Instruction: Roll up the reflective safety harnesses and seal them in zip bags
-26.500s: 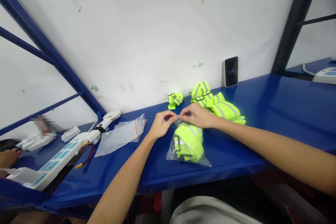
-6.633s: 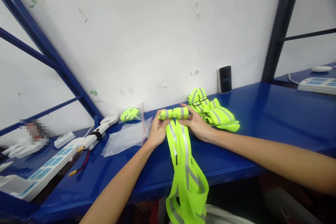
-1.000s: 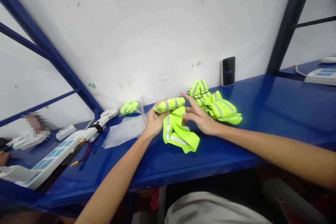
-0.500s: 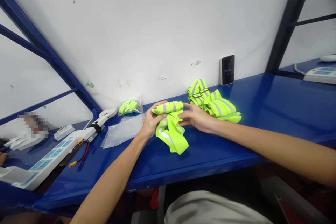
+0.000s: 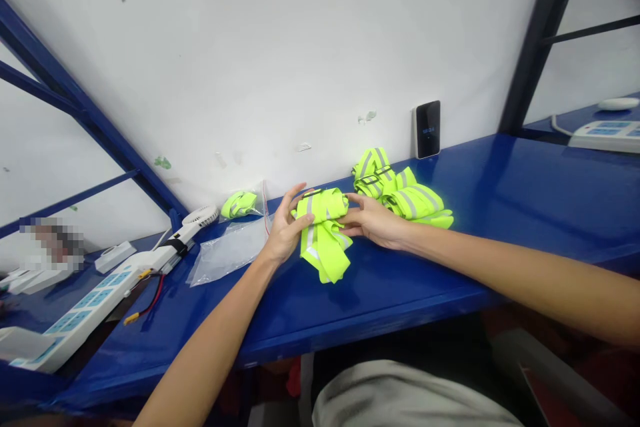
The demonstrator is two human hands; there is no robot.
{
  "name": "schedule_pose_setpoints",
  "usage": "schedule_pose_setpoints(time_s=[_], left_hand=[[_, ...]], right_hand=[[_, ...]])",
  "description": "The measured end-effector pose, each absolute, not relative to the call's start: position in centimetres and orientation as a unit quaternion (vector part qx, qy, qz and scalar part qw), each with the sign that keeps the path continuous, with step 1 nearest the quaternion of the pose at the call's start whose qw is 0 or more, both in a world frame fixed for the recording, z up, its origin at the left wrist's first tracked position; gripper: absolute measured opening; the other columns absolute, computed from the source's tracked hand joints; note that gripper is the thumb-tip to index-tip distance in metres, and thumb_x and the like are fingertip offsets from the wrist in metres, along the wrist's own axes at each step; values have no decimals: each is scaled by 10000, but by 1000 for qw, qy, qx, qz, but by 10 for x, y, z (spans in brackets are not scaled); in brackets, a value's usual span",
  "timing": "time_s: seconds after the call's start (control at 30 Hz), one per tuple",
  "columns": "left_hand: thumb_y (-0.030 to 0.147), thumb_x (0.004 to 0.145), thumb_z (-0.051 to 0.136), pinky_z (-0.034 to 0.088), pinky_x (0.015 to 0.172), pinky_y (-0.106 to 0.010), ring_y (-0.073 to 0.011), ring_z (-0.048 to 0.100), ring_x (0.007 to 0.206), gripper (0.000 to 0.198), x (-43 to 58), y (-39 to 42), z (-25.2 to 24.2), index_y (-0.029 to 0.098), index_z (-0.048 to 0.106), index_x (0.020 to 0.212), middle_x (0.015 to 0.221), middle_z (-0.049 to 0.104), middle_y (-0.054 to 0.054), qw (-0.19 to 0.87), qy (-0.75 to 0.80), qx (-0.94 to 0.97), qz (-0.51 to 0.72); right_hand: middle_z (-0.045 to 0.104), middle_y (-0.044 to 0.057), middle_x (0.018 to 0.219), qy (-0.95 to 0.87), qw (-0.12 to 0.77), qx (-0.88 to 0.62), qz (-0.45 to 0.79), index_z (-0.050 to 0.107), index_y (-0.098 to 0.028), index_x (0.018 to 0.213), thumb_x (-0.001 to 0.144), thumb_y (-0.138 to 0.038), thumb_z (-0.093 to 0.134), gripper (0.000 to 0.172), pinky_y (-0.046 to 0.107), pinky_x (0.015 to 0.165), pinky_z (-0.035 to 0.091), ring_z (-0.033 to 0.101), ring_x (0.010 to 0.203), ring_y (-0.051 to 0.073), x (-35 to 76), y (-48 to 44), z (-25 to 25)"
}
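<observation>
A neon yellow reflective strap (image 5: pixel 325 205) with silver stripes is partly rolled between my two hands, above the blue table. My left hand (image 5: pixel 287 227) grips the roll's left end, thumb in front and fingers behind. On the right end, my right hand (image 5: pixel 373 219) holds the roll with its fingers, some of them hidden behind the fabric. A loose, folded tail of the strap hangs below the roll. Behind my right hand lie more reflective straps (image 5: pixel 417 200), bundled, with dark buckles showing on one.
Clear plastic bags (image 5: pixel 227 253) lie left of my hands, near a bagged yellow strap (image 5: pixel 239 204). Farther left are a small white fan (image 5: pixel 201 216), a power strip (image 5: pixel 90 303) and a red-black cable (image 5: pixel 156 293). A phone-like device (image 5: pixel 428 130) stands against the wall.
The roll has turned in my hands and looks thicker, with a dark buckle now visible on top. Its hanging tail is shorter. The view has shifted slightly.
</observation>
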State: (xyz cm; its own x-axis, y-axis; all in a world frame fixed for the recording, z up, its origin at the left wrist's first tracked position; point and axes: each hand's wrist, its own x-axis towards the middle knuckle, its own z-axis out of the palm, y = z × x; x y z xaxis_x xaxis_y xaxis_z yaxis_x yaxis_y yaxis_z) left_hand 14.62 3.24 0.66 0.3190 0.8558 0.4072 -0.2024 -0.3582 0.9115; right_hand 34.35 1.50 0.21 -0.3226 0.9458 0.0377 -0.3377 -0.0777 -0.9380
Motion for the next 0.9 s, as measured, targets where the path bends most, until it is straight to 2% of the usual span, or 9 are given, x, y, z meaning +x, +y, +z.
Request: schedule_pose_setpoints(time_s=[0.1, 0.17, 0.3, 0.4, 0.47, 0.53, 0.6, 0.73, 0.9], left_hand=[[213, 654, 785, 479, 947, -363, -218, 621, 1077, 998, 149, 32, 5, 326, 224, 1472, 1221, 593, -80, 533, 275, 607, 522], [206, 634, 798, 468, 970, -386, -212, 627, 1076, 1124, 152, 31, 3, 336, 90, 1498, 1162, 621, -63, 553, 288, 584, 520], [170, 599, 813, 461, 984, -407, -211, 650, 1036, 1213, 153, 33, 3, 309, 19, 1505, 1010, 681, -31, 572, 295, 558, 525], [112, 545, 825, 487, 945, -394, -206, 670, 974, 1215, 151, 37, 3, 284, 97, 1502, 1024, 683, -35, 578, 302, 549, 523], [91, 512, 834, 502, 914, -369, -203, 670, 954, 1129, 149, 39, 1, 258, 251, 1464, 1066, 675, -45, 570, 308, 554, 523], [96, 509, 839, 508, 891, -344, -206, 663, 952, 917, 148, 40, -1, 217, 457, 1334, 1071, 676, -49, 554, 307, 575, 518], [108, 534, 834, 509, 872, -326, -202, 657, 943, 674, 149, 39, -3, 186, 582, 1154, 1037, 683, -42, 544, 298, 597, 509], [138, 609, 809, 507, 866, -322, -184, 649, 931, 499, 153, 35, -2, 187, 596, 1057, 1013, 684, -28, 564, 277, 596, 500], [158, 640, 798, 498, 887, -325, -182, 637, 970, 520, 157, 29, 0, 193, 558, 1100, 1059, 672, -38, 603, 280, 558, 497]], right_hand=[[719, 63, 925, -530, 500, -354, 586, 433, -192, 1348, 738, -68, 664, 664, 372, 792, 599, 703, 745, 182, 345, 13, 3], [718, 76, 964, -565, 506, -360, 543, 388, -198, 1393, 744, -97, 675, 717, 394, 808, 587, 701, 810, 206, 347, 12, 4], [695, 92, 1079, -590, 488, -343, 543, 248, -217, 1478, 737, -175, 727, 883, 408, 871, 559, 678, 960, 240, 350, 11, 6], [692, 93, 1080, -562, 488, -355, 566, 219, -197, 1489, 771, -290, 728, 885, 385, 893, 555, 669, 998, 237, 350, 12, 6], [702, 87, 1048, -549, 492, -363, 570, 249, -183, 1474, 761, -306, 746, 878, 368, 869, 571, 673, 987, 234, 349, 14, 6], [715, 78, 1000, -557, 488, -355, 571, 345, -180, 1421, 741, -284, 769, 809, 359, 828, 590, 684, 945, 230, 350, 16, 5], [719, 72, 970, -567, 483, -335, 577, 491, -179, 1298, 734, -260, 777, 637, 348, 800, 602, 690, 914, 224, 351, 17, 4], [704, 60, 1028, -559, 491, -296, 599, 606, -196, 1076, 762, -245, 748, 349, 316, 795, 605, 682, 938, 198, 351, 18, 4], [677, 51, 1109, -543, 502, -274, 615, 585, -217, 1104, 779, -250, 727, 357, 281, 789, 596, 670, 971, 176, 349, 17, 2]])
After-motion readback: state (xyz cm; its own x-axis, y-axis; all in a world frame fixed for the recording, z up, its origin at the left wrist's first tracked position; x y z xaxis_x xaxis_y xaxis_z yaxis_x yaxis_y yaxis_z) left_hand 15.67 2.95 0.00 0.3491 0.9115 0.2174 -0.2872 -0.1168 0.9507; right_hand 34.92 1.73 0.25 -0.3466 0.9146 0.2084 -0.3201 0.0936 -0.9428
